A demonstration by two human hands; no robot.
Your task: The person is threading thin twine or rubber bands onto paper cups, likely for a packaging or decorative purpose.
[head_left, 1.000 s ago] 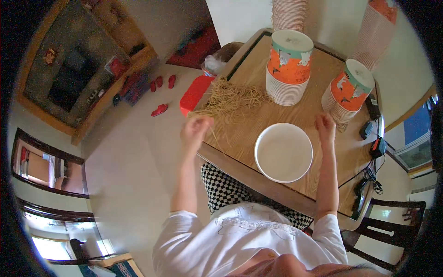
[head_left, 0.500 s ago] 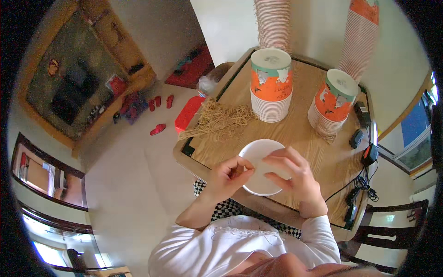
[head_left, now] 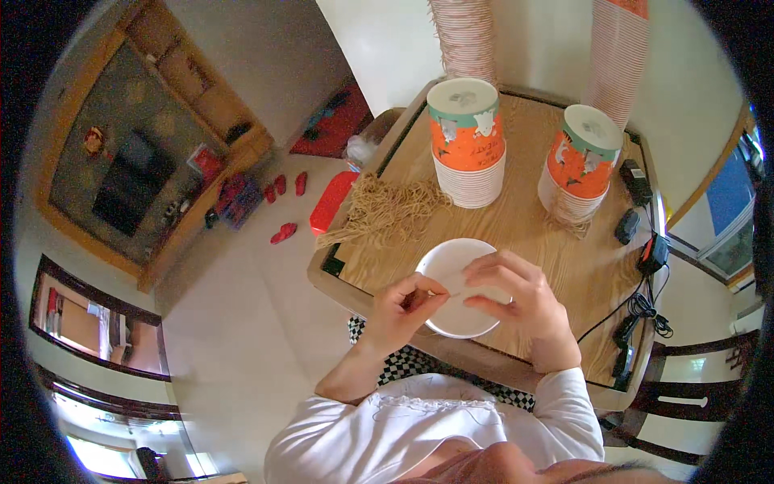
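Note:
A white round paper bucket [head_left: 456,256] stands at the table's near edge, its pale inside facing up. Over its left side my left hand [head_left: 403,310] is closed in a pinch; a short thin strand seems to stick out from the fingertips, too small to name. My right hand [head_left: 520,294] hovers over the bucket's right side, thumb and fingers apart, nothing visible between them. A loose heap of tan raffia-like strands [head_left: 391,210] lies beyond my left hand.
Upside-down stacks of orange and green paper buckets [head_left: 468,141] [head_left: 582,153] stand farther back, with taller stacks [head_left: 463,40] behind. Black adapters and cables [head_left: 641,310] lie along the right edge. A red container [head_left: 332,202] is by the left edge; a dark wooden chair [head_left: 677,399] stands at right.
The view has shifted slightly. My left hand keeps its pinch, and a thin strand now shows at its fingertips. My right hand stays spread over the bucket.

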